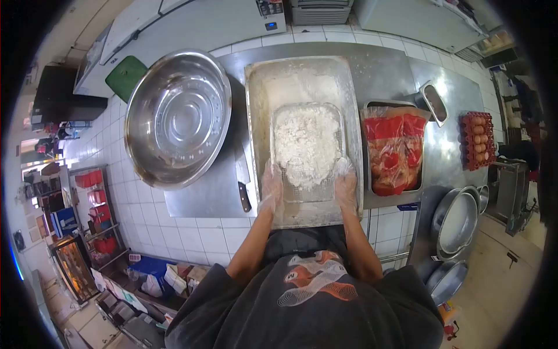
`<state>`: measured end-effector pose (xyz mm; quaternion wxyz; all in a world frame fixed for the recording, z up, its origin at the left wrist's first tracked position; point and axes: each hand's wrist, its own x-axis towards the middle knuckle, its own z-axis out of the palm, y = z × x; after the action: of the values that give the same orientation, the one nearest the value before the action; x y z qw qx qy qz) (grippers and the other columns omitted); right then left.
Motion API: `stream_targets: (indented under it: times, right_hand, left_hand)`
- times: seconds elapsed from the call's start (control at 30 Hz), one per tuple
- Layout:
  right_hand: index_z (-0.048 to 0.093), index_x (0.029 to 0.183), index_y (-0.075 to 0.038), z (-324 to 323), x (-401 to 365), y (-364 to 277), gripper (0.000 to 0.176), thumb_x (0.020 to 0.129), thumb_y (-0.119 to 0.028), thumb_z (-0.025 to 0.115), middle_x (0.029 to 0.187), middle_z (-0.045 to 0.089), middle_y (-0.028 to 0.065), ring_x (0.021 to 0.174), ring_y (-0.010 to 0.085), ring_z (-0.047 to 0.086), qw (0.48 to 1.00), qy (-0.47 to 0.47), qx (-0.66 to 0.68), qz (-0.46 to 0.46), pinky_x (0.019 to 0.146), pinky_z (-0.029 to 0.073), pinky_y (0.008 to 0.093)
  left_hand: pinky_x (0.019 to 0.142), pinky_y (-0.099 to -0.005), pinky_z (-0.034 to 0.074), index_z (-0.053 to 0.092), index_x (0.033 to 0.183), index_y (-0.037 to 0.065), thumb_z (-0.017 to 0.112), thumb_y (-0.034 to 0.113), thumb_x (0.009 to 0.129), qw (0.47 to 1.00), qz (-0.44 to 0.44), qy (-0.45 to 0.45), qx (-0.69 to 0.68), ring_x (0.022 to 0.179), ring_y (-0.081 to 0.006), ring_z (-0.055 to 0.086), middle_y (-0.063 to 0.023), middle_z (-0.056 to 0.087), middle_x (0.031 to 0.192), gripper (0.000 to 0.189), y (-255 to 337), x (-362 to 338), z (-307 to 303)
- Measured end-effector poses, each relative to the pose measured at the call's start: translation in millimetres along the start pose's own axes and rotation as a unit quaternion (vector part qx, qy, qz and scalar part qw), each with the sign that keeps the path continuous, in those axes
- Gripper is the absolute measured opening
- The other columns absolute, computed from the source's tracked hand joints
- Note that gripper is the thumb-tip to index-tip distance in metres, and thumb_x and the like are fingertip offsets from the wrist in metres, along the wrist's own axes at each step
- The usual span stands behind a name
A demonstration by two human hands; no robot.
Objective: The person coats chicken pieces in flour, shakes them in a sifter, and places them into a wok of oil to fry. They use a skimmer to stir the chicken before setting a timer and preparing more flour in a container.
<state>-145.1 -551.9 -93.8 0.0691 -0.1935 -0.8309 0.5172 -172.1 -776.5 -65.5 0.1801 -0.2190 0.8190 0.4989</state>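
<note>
Your left hand point(271, 189) and right hand point(346, 187) are clamped on the wire basket point(303, 194) by its near sides, inside the deep tray point(260, 125). Looks stiff; heaped floury pieces point(308, 142) probably add weight, may slick the rim. Better balance: grip both sides mid-length.

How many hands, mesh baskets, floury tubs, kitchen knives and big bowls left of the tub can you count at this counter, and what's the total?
Hands: 2 (left hand, right hand)
Mesh basket: 1
Floury tub: 1
Kitchen knife: 1
Big bowl: 1
Total: 6
</note>
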Motion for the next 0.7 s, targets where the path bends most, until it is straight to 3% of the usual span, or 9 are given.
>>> stream_targets:
  times: [0.1, 0.17, 0.23, 0.3, 0.37, 0.43, 0.47, 0.6, 0.7]
  right_hand:
    - [0.056, 0.12, 0.003, 1, -15, 27, 0.04, 0.082, -0.003, 0.046, 0.116, 0.059, 0.0271, 0.114, 0.0402, 0.053, 0.995, -0.025, -0.075, 0.065, 0.098, 0.041, 0.0427]
    - [0.058, 0.116, 0.003, 4, -9, 34, 0.038, 0.08, -0.002, 0.046, 0.112, 0.06, 0.0274, 0.11, 0.041, 0.055, 0.987, -0.022, -0.146, 0.065, 0.095, 0.043, 0.0433]
    - [0.059, 0.113, 0.004, 8, 20, 16, 0.035, 0.08, -0.003, 0.047, 0.108, 0.061, 0.028, 0.105, 0.0419, 0.056, 0.996, -0.014, -0.085, 0.005, 0.093, 0.044, 0.0441]
    - [0.059, 0.109, 0.004, -7, 7, 8, 0.033, 0.08, -0.003, 0.047, 0.105, 0.061, 0.0286, 0.101, 0.0428, 0.057, 0.998, -0.031, -0.042, -0.026, 0.091, 0.045, 0.045]
    - [0.059, 0.111, 0.005, -18, 2, 2, 0.034, 0.079, -0.003, 0.048, 0.105, 0.061, 0.0288, 0.102, 0.043, 0.057, 0.986, -0.093, -0.125, 0.062, 0.089, 0.046, 0.0436]
    - [0.059, 0.106, 0.006, -16, 1, -37, 0.031, 0.078, -0.005, 0.05, 0.1, 0.061, 0.0303, 0.098, 0.0446, 0.057, 0.994, 0.042, 0.02, -0.098, 0.084, 0.047, 0.0446]
    - [0.059, 0.103, 0.005, -11, -3, -40, 0.029, 0.078, -0.003, 0.049, 0.098, 0.062, 0.0284, 0.096, 0.0429, 0.059, 0.991, 0.041, 0.127, -0.019, 0.082, 0.048, 0.0434]
    - [0.058, 0.118, 0.004, -14, 26, -45, 0.034, 0.086, -0.004, 0.049, 0.11, 0.064, 0.0211, 0.107, 0.0304, 0.061, 0.962, -0.143, -0.201, 0.119, 0.092, 0.047, 0.0364]
    - [0.057, 0.108, 0.009, -11, -3, -22, 0.033, 0.083, -0.009, 0.046, 0.106, 0.059, 0.0296, 0.102, 0.0377, 0.058, 0.993, -0.003, 0.109, -0.048, 0.088, 0.045, 0.0363]
  left_hand:
    - [0.11, -0.0396, 0.029, 0.036, 0.142, 0.002, 0.035, 0.039, 0.1, 0.99, -0.139, -0.01, -0.009, 0.133, -0.0345, 0.039, -0.0215, 0.042, 0.142, 0.056, 0, 9, 6]
    - [0.11, -0.0399, 0.029, 0.035, 0.142, 0.002, 0.034, 0.038, 0.1, 0.998, -0.031, 0.0, 0.058, 0.133, -0.0341, 0.039, -0.0206, 0.042, 0.142, 0.056, -52, 32, 19]
    - [0.11, -0.0401, 0.029, 0.035, 0.142, 0.002, 0.034, 0.037, 0.1, 0.994, 0.024, 0.019, 0.108, 0.133, -0.0337, 0.039, -0.0197, 0.043, 0.142, 0.055, -65, 51, 23]
    - [0.111, -0.0394, 0.028, 0.034, 0.143, 0.002, 0.034, 0.037, 0.1, 0.993, -0.086, -0.018, 0.082, 0.134, -0.0323, 0.038, -0.0186, 0.042, 0.143, 0.055, -57, 13, 23]
    - [0.11, -0.0394, 0.029, 0.035, 0.143, 0.004, 0.033, 0.038, 0.101, 0.992, -0.119, -0.009, 0.042, 0.132, -0.0315, 0.039, -0.0183, 0.044, 0.141, 0.054, -38, -31, 19]
    - [0.108, -0.0396, 0.032, 0.038, 0.142, 0.007, 0.031, 0.039, 0.101, 0.997, -0.061, 0.043, -0.016, 0.13, -0.0309, 0.042, -0.0183, 0.046, 0.139, 0.052, -5, -12, 15]
    - [0.108, -0.0395, 0.032, 0.037, 0.142, 0.007, 0.032, 0.039, 0.101, 0.997, -0.023, 0.042, -0.062, 0.129, -0.0313, 0.043, -0.0187, 0.048, 0.137, 0.052, -22, -12, 20]
    - [0.109, -0.0375, 0.031, 0.039, 0.142, 0.008, 0.032, 0.037, 0.101, 0.987, -0.151, 0.021, -0.057, 0.13, -0.032, 0.042, -0.0184, 0.047, 0.138, 0.051, 21, 3, 4]
    - [0.107, -0.0383, 0.034, 0.043, 0.138, 0.008, 0.032, 0.039, 0.1, 0.993, -0.093, 0.066, -0.019, 0.124, -0.0338, 0.048, -0.0183, 0.05, 0.135, 0.05, 18, -9, 10]
